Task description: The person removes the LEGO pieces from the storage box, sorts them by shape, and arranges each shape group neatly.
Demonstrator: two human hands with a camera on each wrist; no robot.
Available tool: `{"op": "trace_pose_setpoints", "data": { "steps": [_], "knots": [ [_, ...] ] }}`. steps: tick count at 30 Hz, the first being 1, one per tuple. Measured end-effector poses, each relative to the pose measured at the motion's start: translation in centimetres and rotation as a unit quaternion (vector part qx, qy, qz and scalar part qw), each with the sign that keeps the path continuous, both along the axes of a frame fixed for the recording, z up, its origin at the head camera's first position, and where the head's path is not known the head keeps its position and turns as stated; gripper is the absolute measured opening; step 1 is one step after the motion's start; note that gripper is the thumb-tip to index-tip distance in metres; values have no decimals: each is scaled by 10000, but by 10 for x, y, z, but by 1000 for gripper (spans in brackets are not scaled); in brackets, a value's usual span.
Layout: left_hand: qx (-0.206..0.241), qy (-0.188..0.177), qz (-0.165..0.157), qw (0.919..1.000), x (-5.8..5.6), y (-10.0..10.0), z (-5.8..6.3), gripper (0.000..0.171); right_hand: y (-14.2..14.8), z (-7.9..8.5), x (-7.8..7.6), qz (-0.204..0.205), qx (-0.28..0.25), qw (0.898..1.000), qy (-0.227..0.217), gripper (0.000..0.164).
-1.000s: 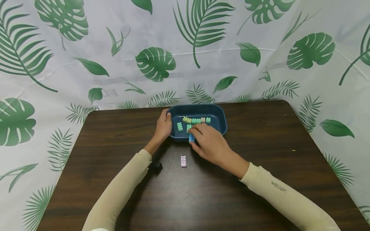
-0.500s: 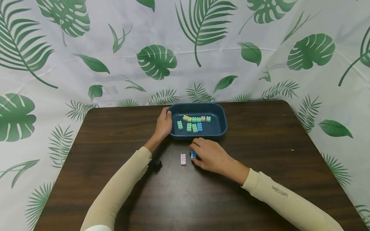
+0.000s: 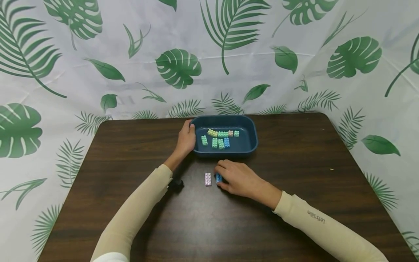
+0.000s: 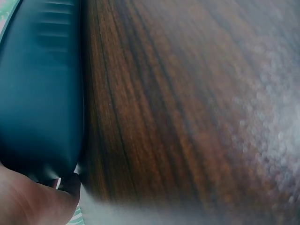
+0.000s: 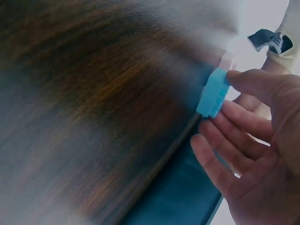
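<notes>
– one dark table (image 3: pixel 288 156), and we've got the blue tray (image 3: pixel 226 155) near its far edge, left hand (image 3: pixel 186 139) gripping one end!
– right hand (image 3: pixel 238 177) pinching the blue brick (image 5: pixel 213 93) outside, beside the loose lilac brick (image 3: pixel 207 179); other bricks (image 3: pixel 214 143) inside. we'd judge it partway.
</notes>
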State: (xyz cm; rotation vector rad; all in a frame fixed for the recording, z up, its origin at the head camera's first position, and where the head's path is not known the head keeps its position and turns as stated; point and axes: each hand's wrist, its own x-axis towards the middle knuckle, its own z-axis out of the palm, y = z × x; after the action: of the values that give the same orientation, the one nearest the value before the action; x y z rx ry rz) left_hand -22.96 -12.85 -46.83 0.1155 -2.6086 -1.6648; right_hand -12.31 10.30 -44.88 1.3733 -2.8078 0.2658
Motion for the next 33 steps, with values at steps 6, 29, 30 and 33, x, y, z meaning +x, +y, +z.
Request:
{"op": "trace_pose_setpoints", "data": {
  "steps": [6,29,30,33],
  "knots": [
    [26,4,-53,10000,0,-1,1,42,-1,2,1,19,-10,9999,-105,34],
    [83,13,-19,10000,0,-2,-1,42,1,14,-7,-123,-156,9998,96,49],
    [88,26,-16,10000,0,-2,-1,42,2,18,-10,-169,-250,9994,169,47],
    [89,28,-44,9999,0,-1,0,42,5,31,-20,-317,-579,9969,418,40]
  ]
}}
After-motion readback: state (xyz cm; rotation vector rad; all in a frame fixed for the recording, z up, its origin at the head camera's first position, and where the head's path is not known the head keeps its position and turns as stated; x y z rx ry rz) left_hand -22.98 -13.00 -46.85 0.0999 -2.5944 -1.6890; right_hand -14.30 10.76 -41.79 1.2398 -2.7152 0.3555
